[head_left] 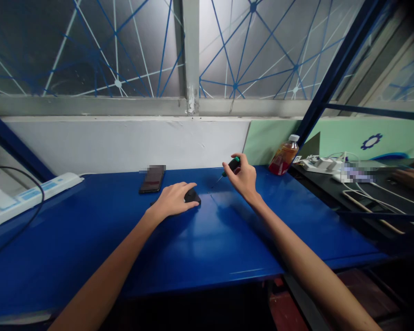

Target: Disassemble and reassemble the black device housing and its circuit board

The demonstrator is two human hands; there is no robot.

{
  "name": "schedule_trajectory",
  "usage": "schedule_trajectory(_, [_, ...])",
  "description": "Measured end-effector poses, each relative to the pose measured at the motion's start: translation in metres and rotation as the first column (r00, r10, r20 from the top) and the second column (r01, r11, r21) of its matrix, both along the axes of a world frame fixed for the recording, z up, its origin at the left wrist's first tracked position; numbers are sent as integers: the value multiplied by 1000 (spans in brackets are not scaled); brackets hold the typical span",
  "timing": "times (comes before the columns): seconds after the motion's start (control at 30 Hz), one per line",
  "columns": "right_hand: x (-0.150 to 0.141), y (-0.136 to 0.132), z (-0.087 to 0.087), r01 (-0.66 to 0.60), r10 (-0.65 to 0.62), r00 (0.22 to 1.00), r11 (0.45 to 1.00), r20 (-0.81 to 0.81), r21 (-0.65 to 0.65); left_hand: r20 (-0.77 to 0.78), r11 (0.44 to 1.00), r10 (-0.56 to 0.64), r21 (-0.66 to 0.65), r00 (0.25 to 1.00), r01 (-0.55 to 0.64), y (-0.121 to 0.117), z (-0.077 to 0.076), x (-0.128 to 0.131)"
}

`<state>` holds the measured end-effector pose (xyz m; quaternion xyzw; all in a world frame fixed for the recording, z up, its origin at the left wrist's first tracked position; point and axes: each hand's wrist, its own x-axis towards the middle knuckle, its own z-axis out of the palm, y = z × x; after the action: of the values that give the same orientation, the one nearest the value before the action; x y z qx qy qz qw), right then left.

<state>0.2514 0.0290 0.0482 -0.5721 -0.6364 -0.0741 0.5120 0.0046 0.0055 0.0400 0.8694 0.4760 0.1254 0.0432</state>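
Observation:
My right hand [243, 177] is closed around the black and green handle of a screwdriver [232, 166]. Its thin shaft points down and left toward the blue tabletop [193, 248], where a few tiny dark bits lie near the tip. On the left, my left hand [175, 198] grips a small black object [193, 197] that rests on the table. Thumb and fingers sit on either side of it, and the palm hides much of its shape, so its kind is unclear. The screwdriver tip and the black object are apart.
A dark smartphone [152, 178] lies behind my left hand. The drink bottle [284, 155] stands tilted at the back right. A white power strip [34, 195] with a black cable is at far left. Another person's hand [412, 178] shows over the cluttered black table at right.

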Motion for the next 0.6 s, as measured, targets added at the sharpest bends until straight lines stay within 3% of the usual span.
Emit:
schedule_trajectory(0.13, [-2, -5, 6, -40, 41, 998, 999, -57, 23, -75, 986, 135, 104, 988, -127, -2, -5, 1])
schedule_trajectory(0.33, [-5, -7, 8, -50, 52, 997, 998, -58, 26, -147, 994, 82, 77, 986, -72, -2, -5, -3])
schedule_trajectory(0.53, [-4, -8, 9, -52, 54, 997, 998, -51, 26, -107, 971, 216, 128, 971, -202, -2, -11, 6])
schedule_trajectory(0.6, [-5, -9, 10, -52, 53, 997, 998, -50, 26, -114, 972, 212, 125, 970, -198, -2, -12, 7])
